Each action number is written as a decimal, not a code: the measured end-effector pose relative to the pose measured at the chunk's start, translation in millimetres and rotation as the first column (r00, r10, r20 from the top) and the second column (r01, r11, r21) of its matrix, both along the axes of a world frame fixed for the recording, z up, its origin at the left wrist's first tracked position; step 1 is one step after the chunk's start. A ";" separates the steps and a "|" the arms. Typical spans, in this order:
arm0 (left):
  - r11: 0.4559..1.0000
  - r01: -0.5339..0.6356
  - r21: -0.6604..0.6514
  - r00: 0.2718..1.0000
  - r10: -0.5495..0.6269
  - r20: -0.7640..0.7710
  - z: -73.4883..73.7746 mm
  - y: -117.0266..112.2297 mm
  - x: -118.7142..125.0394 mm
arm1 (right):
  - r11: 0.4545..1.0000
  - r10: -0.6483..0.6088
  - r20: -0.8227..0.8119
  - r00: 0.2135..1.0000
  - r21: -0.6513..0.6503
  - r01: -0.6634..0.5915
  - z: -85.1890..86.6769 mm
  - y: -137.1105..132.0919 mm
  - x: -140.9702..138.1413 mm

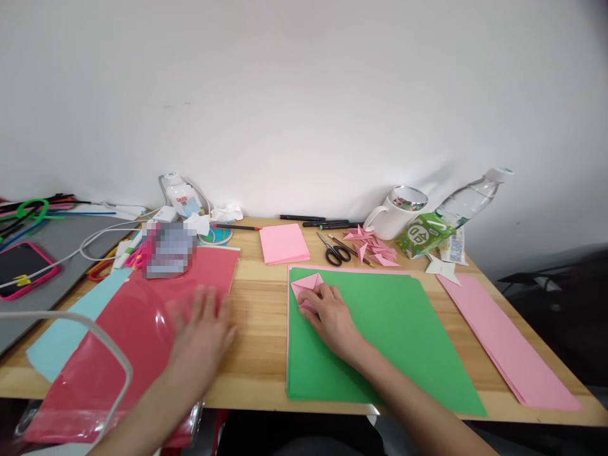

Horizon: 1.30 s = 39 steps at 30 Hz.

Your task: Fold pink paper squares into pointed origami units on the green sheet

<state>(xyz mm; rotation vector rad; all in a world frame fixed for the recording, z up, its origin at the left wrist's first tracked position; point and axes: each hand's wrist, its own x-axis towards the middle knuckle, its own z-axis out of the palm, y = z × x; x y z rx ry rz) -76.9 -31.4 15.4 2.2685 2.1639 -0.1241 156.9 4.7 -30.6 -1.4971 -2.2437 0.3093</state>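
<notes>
On the left, my left hand (202, 329) is spread, slightly blurred by motion, over a red packet of paper (128, 342) in a clear sleeve. Nothing shows in its fingers. My right hand (332, 316) has its fingers bent and closed on a small folded piece of pink paper (308, 283), whose creases form triangles. That piece lies at the upper left corner of a stack of green paper (394, 342); part of it is hidden under the fingers. Behind it sits a pile of square pink sheets (285, 244).
Scissors (336, 252), folded pink pieces (375, 247), a white mug (396, 212), a green carton (422, 234) and a tilted water bottle (475, 196) stand or lie toward the wall. Long pink strips (513, 342) lie right. A white cable (116, 354) crosses the left side.
</notes>
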 end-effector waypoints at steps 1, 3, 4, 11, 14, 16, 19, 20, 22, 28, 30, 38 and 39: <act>0.992 0.125 -0.024 0.982 -0.120 0.145 1.7 3.4 12.9 | 1.000 0.005 -0.001 1.000 -0.004 -0.005 0.2 0.0 0.0; 0.940 0.340 0.009 0.845 -0.310 0.435 -0.3 12.6 41.9 | 1.000 0.008 -0.002 1.000 0.009 -0.008 -0.3 0.1 0.0; 0.912 0.407 0.039 0.762 -0.363 0.536 -3.6 18.4 56.1 | 1.000 0.005 0.001 1.000 0.025 -0.005 -1.1 0.2 0.1; 0.896 0.440 0.052 0.626 -0.348 0.697 -18.4 66.5 88.9 | 0.995 0.007 -0.083 0.997 0.098 0.002 -12.9 0.4 2.5; 0.899 0.437 0.024 0.616 -0.318 0.720 -13.1 83.6 78.5 | 0.996 0.008 -0.087 0.996 0.094 0.000 -16.1 -0.1 3.4; 0.884 0.468 0.006 0.590 -0.318 0.742 -13.7 89.6 74.3 | 0.995 0.006 -0.081 0.997 0.095 0.002 -16.1 -0.1 3.5; 0.868 0.496 -0.004 0.560 -0.316 0.766 -23.6 88.7 72.5 | 0.995 0.017 -0.046 0.999 0.103 -0.012 -13.2 0.7 3.2; 0.874 0.487 0.007 0.553 -0.315 0.772 -27.9 86.6 72.3 | 0.994 0.022 -0.025 0.999 0.104 -0.019 -11.8 0.9 3.0; 0.888 0.458 0.030 0.539 -0.305 0.785 -34.9 81.3 71.8 | 0.995 0.029 0.011 1.000 0.098 -0.030 -9.0 1.1 2.9; 0.903 0.427 0.055 0.522 -0.295 0.800 -30.2 68.8 72.9 | 0.995 0.037 0.016 0.999 0.091 -0.038 -7.6 -0.2 3.9; 0.904 0.424 0.050 0.531 -0.293 0.795 -27.1 66.1 73.6 | 0.994 0.043 -0.012 0.999 0.101 -0.042 -9.4 -0.9 4.9; 0.901 0.404 0.157 0.521 -0.368 0.770 -37.8 61.6 70.2 | 0.983 0.095 -0.181 0.979 0.175 -0.063 -13.2 -3.0 6.3; 0.905 0.398 0.148 0.540 -0.362 0.760 -38.1 61.6 70.2 | 0.980 0.103 -0.187 0.977 0.187 -0.068 -13.3 -2.9 6.3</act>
